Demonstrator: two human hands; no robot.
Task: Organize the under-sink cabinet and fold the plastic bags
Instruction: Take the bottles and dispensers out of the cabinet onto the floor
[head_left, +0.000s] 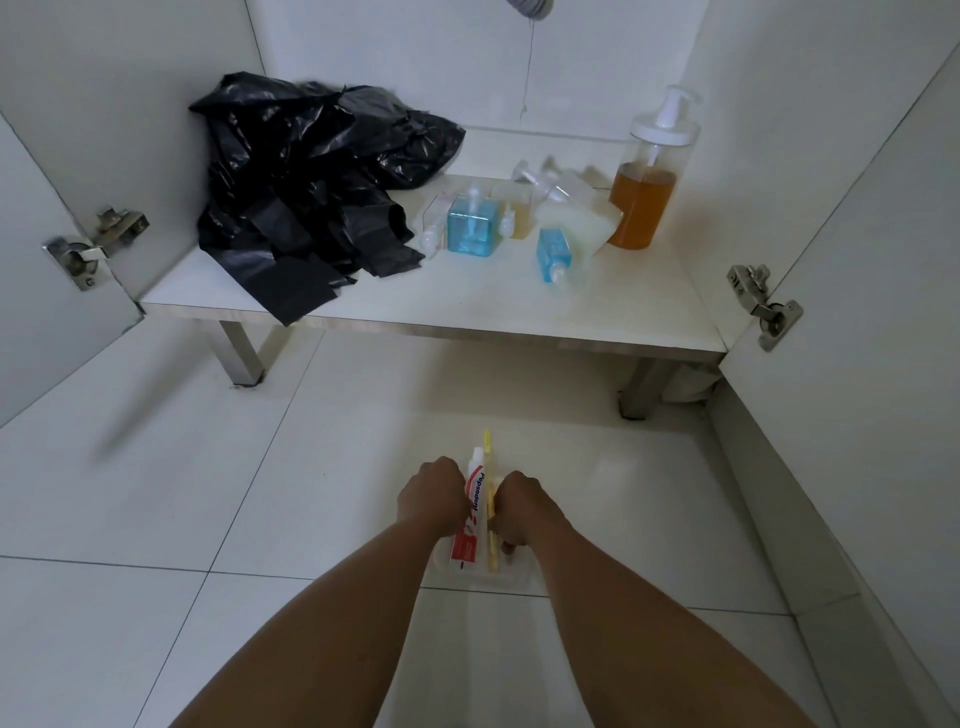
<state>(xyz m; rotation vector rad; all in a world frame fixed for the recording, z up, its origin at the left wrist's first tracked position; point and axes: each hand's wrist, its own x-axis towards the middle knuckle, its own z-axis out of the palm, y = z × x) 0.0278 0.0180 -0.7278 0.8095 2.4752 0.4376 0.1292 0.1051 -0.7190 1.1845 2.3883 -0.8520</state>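
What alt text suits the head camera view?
A left hand and right hand grip a clear tray holding toothpaste and a toothbrush, over a tiled floor. Beyond, the open cabinet holds black bags left, bottles right.

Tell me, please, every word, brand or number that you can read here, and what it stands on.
"Pepsodent": red letters along the toothpaste tube lying in the clear tray.
Small print on the tube's red lower end: too small to read.
Amber pump bottle and blue bottle: no text can be read.

A home bathroom: white floor tiles, toothpaste, soap dispenser.
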